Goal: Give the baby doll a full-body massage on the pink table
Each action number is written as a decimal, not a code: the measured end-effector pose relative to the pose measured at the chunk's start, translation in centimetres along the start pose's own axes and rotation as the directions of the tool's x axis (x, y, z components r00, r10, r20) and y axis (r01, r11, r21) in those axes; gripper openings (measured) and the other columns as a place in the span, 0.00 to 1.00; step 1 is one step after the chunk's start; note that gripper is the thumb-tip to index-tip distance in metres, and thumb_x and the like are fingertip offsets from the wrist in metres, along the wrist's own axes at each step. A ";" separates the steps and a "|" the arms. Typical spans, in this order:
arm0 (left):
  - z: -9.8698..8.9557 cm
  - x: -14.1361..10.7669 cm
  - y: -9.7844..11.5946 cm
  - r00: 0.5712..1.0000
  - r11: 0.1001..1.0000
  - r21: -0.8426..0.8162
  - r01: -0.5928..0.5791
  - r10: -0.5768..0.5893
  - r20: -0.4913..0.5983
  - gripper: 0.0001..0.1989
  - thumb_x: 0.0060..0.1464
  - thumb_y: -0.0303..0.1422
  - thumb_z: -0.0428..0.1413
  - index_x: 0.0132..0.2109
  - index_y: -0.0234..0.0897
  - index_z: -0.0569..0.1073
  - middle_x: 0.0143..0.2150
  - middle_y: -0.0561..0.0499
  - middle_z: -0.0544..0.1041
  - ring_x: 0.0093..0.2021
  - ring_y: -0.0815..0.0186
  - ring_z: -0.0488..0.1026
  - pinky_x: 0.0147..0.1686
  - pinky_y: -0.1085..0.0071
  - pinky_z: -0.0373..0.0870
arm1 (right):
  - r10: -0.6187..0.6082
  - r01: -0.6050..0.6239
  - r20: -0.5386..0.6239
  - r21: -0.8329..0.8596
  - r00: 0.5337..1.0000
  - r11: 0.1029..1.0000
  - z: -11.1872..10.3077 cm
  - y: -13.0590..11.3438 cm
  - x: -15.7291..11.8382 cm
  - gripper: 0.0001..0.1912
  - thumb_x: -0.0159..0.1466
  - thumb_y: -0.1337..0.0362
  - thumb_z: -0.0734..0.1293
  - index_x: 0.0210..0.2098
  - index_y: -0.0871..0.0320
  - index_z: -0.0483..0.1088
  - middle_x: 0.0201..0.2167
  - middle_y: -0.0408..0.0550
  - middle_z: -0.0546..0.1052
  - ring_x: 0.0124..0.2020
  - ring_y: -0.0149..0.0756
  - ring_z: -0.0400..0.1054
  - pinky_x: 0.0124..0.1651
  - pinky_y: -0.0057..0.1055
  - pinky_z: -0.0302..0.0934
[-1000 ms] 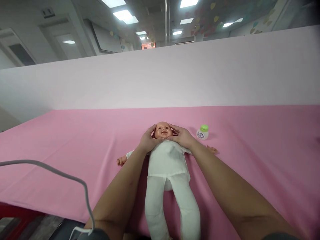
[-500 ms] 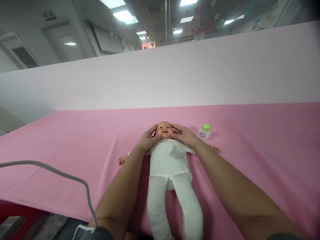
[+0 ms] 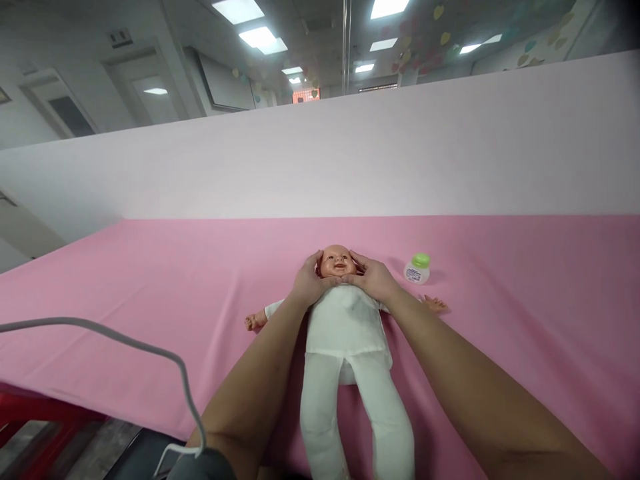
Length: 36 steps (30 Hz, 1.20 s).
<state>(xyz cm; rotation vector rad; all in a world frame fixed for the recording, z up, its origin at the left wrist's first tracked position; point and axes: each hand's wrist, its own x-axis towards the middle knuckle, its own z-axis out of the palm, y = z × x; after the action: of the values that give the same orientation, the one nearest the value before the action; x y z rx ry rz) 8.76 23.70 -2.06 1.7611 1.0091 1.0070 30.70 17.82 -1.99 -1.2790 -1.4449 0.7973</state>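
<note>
A baby doll [image 3: 347,327] in white cloth lies on its back, its legs toward me and its arms spread to the sides. My left hand [image 3: 311,279] cups the left side of its head, fingers along the side. On the other side of the head, my right hand [image 3: 376,277] holds it the same way. Both thumbs meet close together under the doll's chin. The doll's face shows between my hands, while its ears and neck are covered. A small clear bottle with a green cap [image 3: 418,269] stands to the right of my right hand.
Pink cloth [image 3: 175,287] covers the table, with a white wall panel [image 3: 320,167] behind it and glass above. A grey cable [image 3: 100,332] loops across the lower left. Below the table's left edge is a red stool-like object [image 3: 40,427].
Both thumbs have slid inward from the doll's cheeks to beneath its chin. The whole view has shifted slightly, so things sit a little further right.
</note>
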 end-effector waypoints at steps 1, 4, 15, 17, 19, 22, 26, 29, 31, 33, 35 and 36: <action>0.0 0.0 0.0 1.000 1.000 0.002 -0.005 0.005 -0.003 0.57 0.38 0.48 0.77 0.73 0.44 0.63 0.73 0.41 0.64 0.72 0.45 0.63 0.71 0.51 0.59 | 0.000 0.000 0.005 0.014 1.000 1.000 0.0 0.0 0.0 0.50 0.52 0.51 0.83 0.70 0.49 0.65 0.63 0.49 0.76 0.60 0.52 0.73 0.66 0.51 0.66; -0.1 0.0 -0.2 1.000 1.000 -0.003 -0.025 0.025 0.005 0.55 0.39 0.47 0.76 0.72 0.45 0.64 0.73 0.41 0.64 0.72 0.45 0.62 0.71 0.50 0.59 | 0.005 -0.007 0.021 0.065 1.000 0.998 -0.1 -0.2 -0.2 0.50 0.52 0.53 0.83 0.70 0.50 0.64 0.64 0.49 0.75 0.61 0.52 0.73 0.67 0.52 0.65; -1.5 0.3 -1.2 0.988 0.989 -0.138 -0.054 0.073 0.138 0.45 0.53 0.47 0.70 0.73 0.43 0.63 0.75 0.42 0.62 0.72 0.48 0.63 0.70 0.52 0.61 | 0.038 -0.071 0.135 0.248 0.990 0.966 -1.4 -0.8 -0.3 0.39 0.57 0.55 0.80 0.66 0.48 0.70 0.65 0.47 0.75 0.66 0.53 0.68 0.71 0.55 0.59; -1.8 0.3 -1.2 0.986 0.989 -0.142 -0.041 0.063 0.153 0.44 0.54 0.48 0.69 0.73 0.44 0.63 0.75 0.43 0.62 0.73 0.49 0.61 0.71 0.53 0.60 | 0.042 -0.084 0.163 0.260 0.986 0.962 -1.6 -1.0 -0.4 0.37 0.59 0.55 0.80 0.66 0.48 0.70 0.65 0.47 0.74 0.67 0.52 0.68 0.71 0.54 0.59; -1.9 0.3 -1.1 0.985 0.989 -0.150 -0.021 0.045 0.164 0.43 0.55 0.50 0.68 0.73 0.45 0.64 0.75 0.44 0.62 0.74 0.49 0.60 0.71 0.53 0.60 | 0.052 -0.104 0.191 0.274 0.980 0.956 -1.8 -1.2 -0.5 0.35 0.61 0.54 0.78 0.65 0.48 0.71 0.65 0.47 0.74 0.67 0.51 0.68 0.71 0.53 0.59; -1.9 0.2 -0.7 0.987 0.985 -0.171 -0.011 0.039 0.158 0.42 0.56 0.51 0.66 0.72 0.44 0.65 0.75 0.45 0.62 0.74 0.49 0.59 0.72 0.52 0.58 | 0.069 -0.131 0.206 0.308 0.976 0.942 -2.0 -1.1 -0.4 0.35 0.61 0.52 0.78 0.66 0.48 0.71 0.66 0.48 0.73 0.67 0.51 0.67 0.71 0.52 0.59; -1.5 0.0 -0.5 0.994 0.992 -0.125 -0.016 0.029 0.101 0.40 0.57 0.51 0.65 0.71 0.45 0.66 0.75 0.45 0.63 0.75 0.49 0.58 0.73 0.53 0.56 | 0.057 -0.109 0.191 0.273 0.980 0.956 -1.8 -0.8 -0.1 0.40 0.58 0.54 0.80 0.67 0.47 0.68 0.68 0.47 0.71 0.68 0.51 0.66 0.71 0.51 0.59; -1.0 0.0 -0.5 0.997 0.994 -0.108 -0.026 0.034 0.075 0.46 0.51 0.50 0.70 0.72 0.45 0.64 0.74 0.44 0.64 0.73 0.48 0.62 0.70 0.53 0.61 | 0.030 -0.067 0.163 0.228 0.986 0.971 -1.2 -0.9 0.0 0.43 0.56 0.55 0.81 0.68 0.47 0.67 0.67 0.48 0.72 0.67 0.51 0.66 0.70 0.52 0.60; -0.7 0.0 -0.6 0.996 0.993 -0.115 -0.031 0.040 0.074 0.51 0.46 0.48 0.73 0.73 0.44 0.62 0.74 0.42 0.64 0.70 0.46 0.65 0.67 0.52 0.66 | 0.020 -0.050 0.143 0.210 0.990 0.976 -0.8 -1.0 0.0 0.45 0.55 0.55 0.82 0.69 0.48 0.66 0.66 0.49 0.73 0.66 0.52 0.68 0.68 0.52 0.63; -0.5 0.0 -0.8 0.997 0.994 -0.103 -0.030 0.037 0.065 0.54 0.43 0.48 0.75 0.72 0.43 0.61 0.73 0.40 0.65 0.68 0.46 0.67 0.65 0.52 0.68 | 0.017 -0.041 0.121 0.197 0.993 0.980 -0.3 -1.1 -0.1 0.47 0.54 0.55 0.82 0.69 0.47 0.66 0.65 0.49 0.74 0.64 0.52 0.70 0.67 0.51 0.65; -0.3 0.1 -0.8 0.999 0.997 -0.070 -0.031 0.034 0.034 0.55 0.41 0.48 0.75 0.72 0.43 0.62 0.72 0.40 0.66 0.68 0.45 0.67 0.65 0.51 0.68 | 0.014 -0.029 0.088 0.172 0.996 0.985 0.1 -1.1 -0.1 0.48 0.52 0.54 0.83 0.69 0.47 0.66 0.64 0.49 0.76 0.63 0.52 0.71 0.66 0.51 0.65; -0.2 0.1 -0.8 0.999 0.998 -0.051 -0.032 0.033 0.020 0.54 0.41 0.48 0.75 0.72 0.43 0.62 0.71 0.40 0.66 0.68 0.45 0.67 0.65 0.51 0.67 | 0.013 -0.024 0.071 0.152 0.997 0.988 0.3 -1.1 -0.1 0.48 0.52 0.54 0.83 0.69 0.46 0.66 0.63 0.49 0.76 0.62 0.52 0.72 0.66 0.51 0.66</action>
<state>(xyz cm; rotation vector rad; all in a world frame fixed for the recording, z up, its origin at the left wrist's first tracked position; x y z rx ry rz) 8.41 24.09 -2.74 1.7481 0.9368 1.0244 30.08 17.49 -1.13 -1.1595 -1.4004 0.9553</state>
